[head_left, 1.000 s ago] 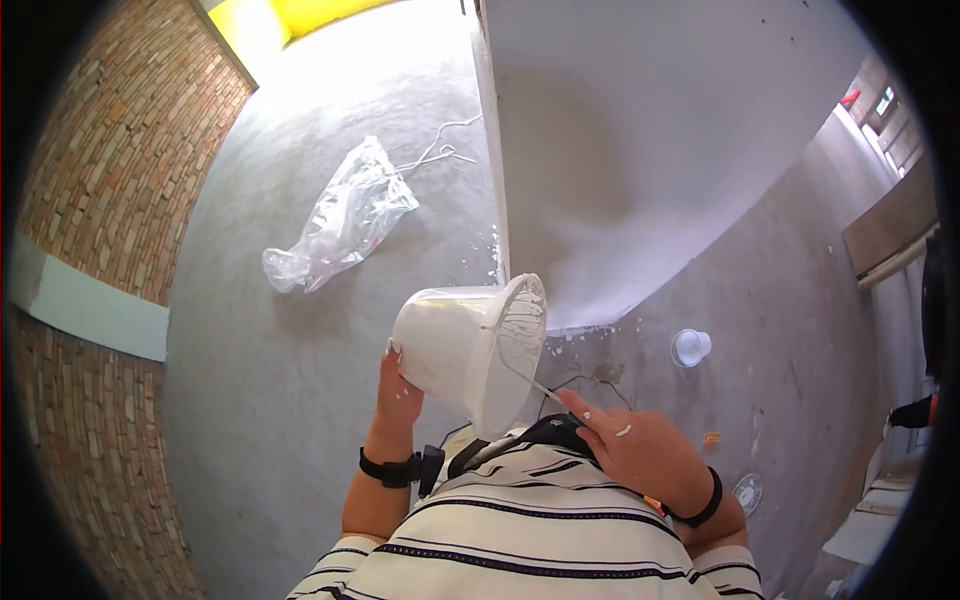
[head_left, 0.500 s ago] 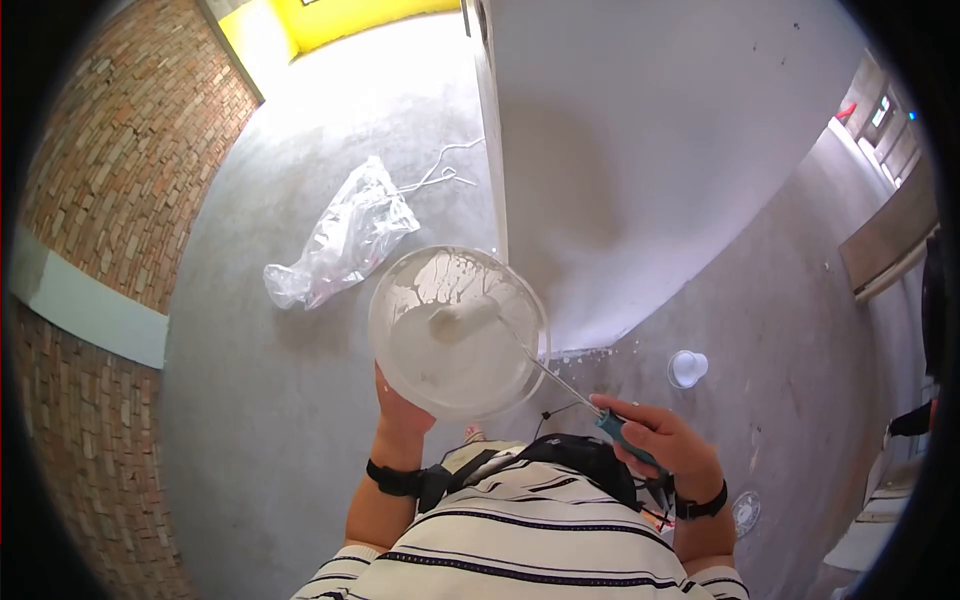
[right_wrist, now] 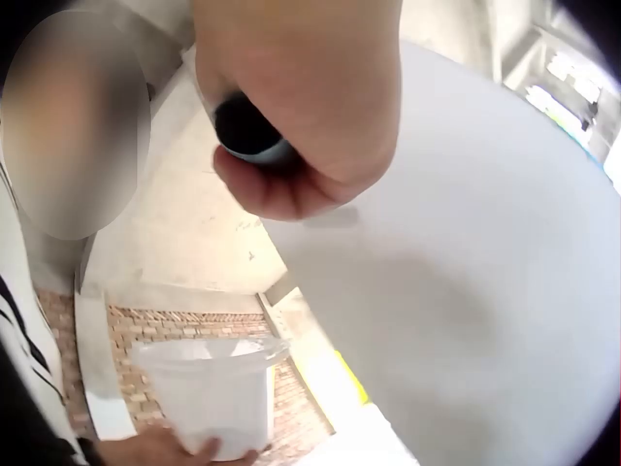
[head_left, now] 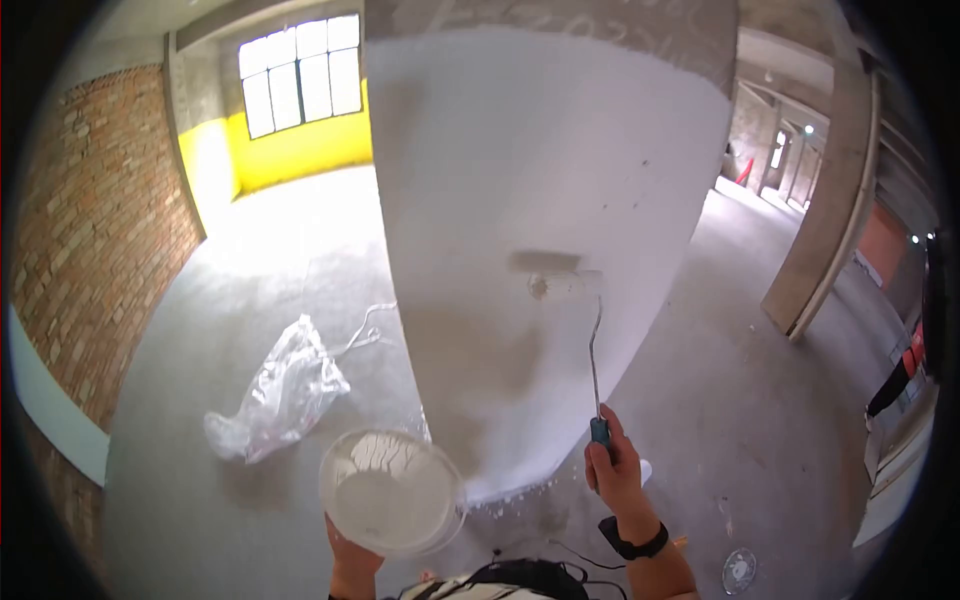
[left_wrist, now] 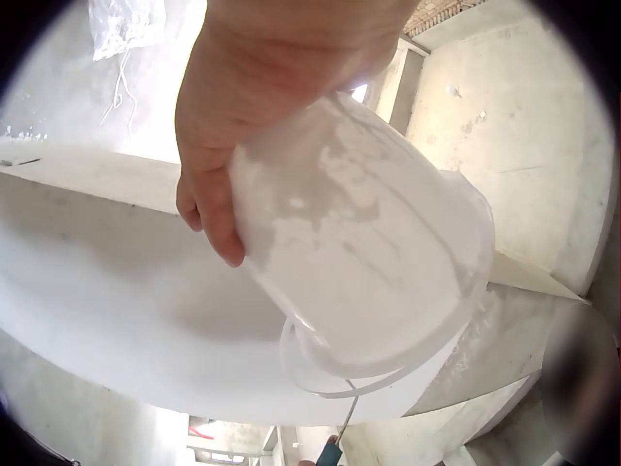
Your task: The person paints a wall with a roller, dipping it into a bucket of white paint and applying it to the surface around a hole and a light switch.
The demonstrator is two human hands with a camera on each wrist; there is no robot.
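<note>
My left hand point(head_left: 352, 552) grips a white plastic bucket point(left_wrist: 388, 262) low on its side, fingers spread round the base. In the head view the bucket's mouth faces up toward me, with white paint point(head_left: 385, 505) inside and streaks down the inner wall. My right hand point(head_left: 620, 475) holds a paint roller by its blue-green handle point(head_left: 599, 432), and in the right wrist view the fingers point(right_wrist: 257, 189) wrap round that handle. Its thin metal rod point(head_left: 594, 360) rises to the pale roller sleeve point(head_left: 565, 286), which lies level against the white-painted wall point(head_left: 480, 150) above a dark shadow.
A clear plastic bag point(head_left: 285, 390) lies on the grey floor left of the wall, beside a bent wire point(head_left: 370, 320). White splatters dot the wall's foot. A small round lid-like disc point(head_left: 739, 571) sits at lower right. A brick wall point(head_left: 95, 240) stands at left.
The roller has come out of the bucket and risen to the wall. The bucket, first tilted sideways, now faces up and appears lower left. The head view has tilted up.
</note>
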